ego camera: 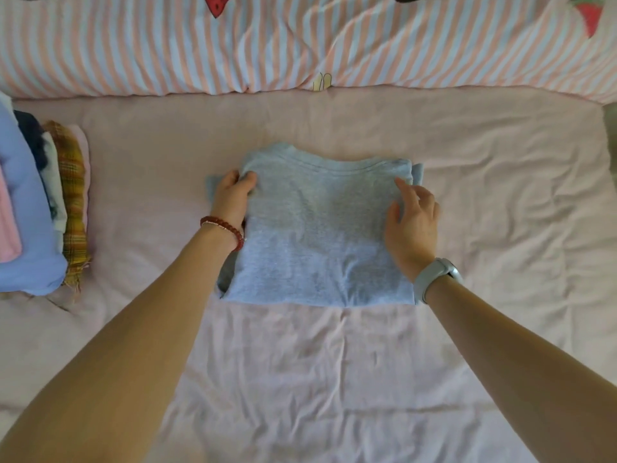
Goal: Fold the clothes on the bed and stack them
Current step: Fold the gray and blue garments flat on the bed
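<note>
The grey T-shirt lies folded into a rough rectangle at the centre of the pink bed sheet, collar edge pointing away from me toward the striped duvet. My left hand sits at the shirt's far-left corner; thumb and fingers are curled around the fabric edge and grip it, with a bit of sleeve fabric showing to the left of the hand. A red bead bracelet circles that wrist. My right hand rests on the right edge of the shirt with fingers relaxed and slightly spread; the index fingertip touches the fabric near the far-right corner, and nothing is pinched or enclosed. A white watch is on the right wrist. Small folded layers stick out past the shirt's left and right sides. The stack of folded clothes stands at the left edge of the bed, well apart from the shirt, with a blue garment, a pink one, a dark one, a pale one and a plaid one visible side by side.
</note>
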The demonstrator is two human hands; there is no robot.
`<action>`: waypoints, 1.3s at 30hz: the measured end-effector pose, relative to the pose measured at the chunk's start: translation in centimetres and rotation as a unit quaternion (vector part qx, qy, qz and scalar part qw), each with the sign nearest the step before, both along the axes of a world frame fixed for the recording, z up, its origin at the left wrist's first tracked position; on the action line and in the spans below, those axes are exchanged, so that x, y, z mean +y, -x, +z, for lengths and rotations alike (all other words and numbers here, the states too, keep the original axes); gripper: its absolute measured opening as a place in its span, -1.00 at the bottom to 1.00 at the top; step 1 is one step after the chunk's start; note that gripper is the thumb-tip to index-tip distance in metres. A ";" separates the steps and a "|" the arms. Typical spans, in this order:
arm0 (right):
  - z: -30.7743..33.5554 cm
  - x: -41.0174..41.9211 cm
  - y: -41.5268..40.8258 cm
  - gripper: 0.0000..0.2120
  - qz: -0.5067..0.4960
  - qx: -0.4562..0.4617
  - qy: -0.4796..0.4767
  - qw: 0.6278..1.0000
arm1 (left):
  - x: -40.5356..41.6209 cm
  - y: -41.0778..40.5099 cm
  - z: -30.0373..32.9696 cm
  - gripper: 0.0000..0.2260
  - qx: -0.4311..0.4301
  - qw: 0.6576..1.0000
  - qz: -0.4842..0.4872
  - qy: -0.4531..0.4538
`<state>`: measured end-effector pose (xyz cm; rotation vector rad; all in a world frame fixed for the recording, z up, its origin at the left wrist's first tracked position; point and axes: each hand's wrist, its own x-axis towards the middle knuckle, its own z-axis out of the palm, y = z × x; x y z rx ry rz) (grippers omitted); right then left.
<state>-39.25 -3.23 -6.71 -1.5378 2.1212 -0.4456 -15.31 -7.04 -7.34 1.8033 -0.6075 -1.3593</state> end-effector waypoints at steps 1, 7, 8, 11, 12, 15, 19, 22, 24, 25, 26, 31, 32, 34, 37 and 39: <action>-0.2 0.0 0.1 -0.60 0.029 0.037 -0.006 0.999 | 0.1 -0.2 -0.1 -0.88 -0.023 1.000 -0.009 -0.005; -1.5 0.4 1.9 -0.53 0.093 0.143 -0.083 0.982 | 2.0 -1.3 -1.3 -0.75 -0.416 0.905 -0.084 0.002; -1.4 0.6 2.0 -0.50 0.071 0.115 -0.075 0.988 | 2.4 -1.3 -1.1 -0.71 -0.456 0.887 -0.076 0.011; -1.1 1.6 2.2 -0.41 -0.054 -0.005 -0.069 0.996 | 4.9 -1.7 -1.1 -0.49 -0.445 0.892 -0.035 -0.065; -1.1 1.9 2.2 -0.40 -0.098 -0.043 -0.088 0.990 | 5.9 -1.9 -1.2 -0.42 -0.411 0.904 -0.044 -0.110; -0.9 3.0 2.2 -0.50 -0.150 -0.144 -0.134 0.969 | 8.6 -2.9 -1.9 -0.53 -0.289 0.946 -0.079 -0.126; 0.8 2.4 1.1 -0.81 -0.102 -0.200 -0.085 0.971 | 8.8 -3.5 -2.3 -0.64 -0.199 0.972 -0.074 -0.102; 3.5 1.8 -2.2 -0.60 -0.012 -0.184 -0.050 0.982 | 8.8 -3.4 -2.1 -0.80 -0.191 0.975 -0.074 -0.087; 5.0 1.9 -5.8 -0.54 0.064 -0.173 -0.029 0.982 | 8.9 -3.7 -1.6 -0.87 -0.151 0.983 -0.075 -0.072; 5.4 2.2 -7.8 -0.53 0.109 -0.169 -0.030 0.979 | 9.1 -3.9 -1.3 -0.90 -0.128 0.987 -0.066 -0.065; 5.4 2.4 -9.9 -0.51 0.150 -0.173 -0.042 0.973 | 9.4 -4.3 -1.0 -0.90 -0.089 0.994 -0.034 -0.059; 3.7 3.6 -16.5 -0.56 0.272 -0.247 -0.163 0.916 | 11.4 -6.6 0.2 -0.76 0.094 0.981 0.124 -0.113; 3.3 4.1 -16.5 -0.60 0.260 -0.252 -0.149 0.920 | 11.8 -6.9 0.2 -0.73 0.077 0.983 0.109 -0.124; 2.7 4.8 -15.3 -0.66 0.191 -0.255 -0.093 0.943 | 12.3 -6.8 0.2 -0.74 0.009 0.990 0.080 -0.115; 1.9 5.4 -12.6 -0.65 0.149 -0.183 -0.012 0.972 | 12.9 -5.2 -0.2 -0.81 -0.140 0.988 -0.003 -0.067; 1.4 5.3 -11.2 -0.61 0.200 -0.069 0.011 0.977 | 13.2 -3.8 -0.6 -0.81 -0.185 0.981 -0.050 -0.025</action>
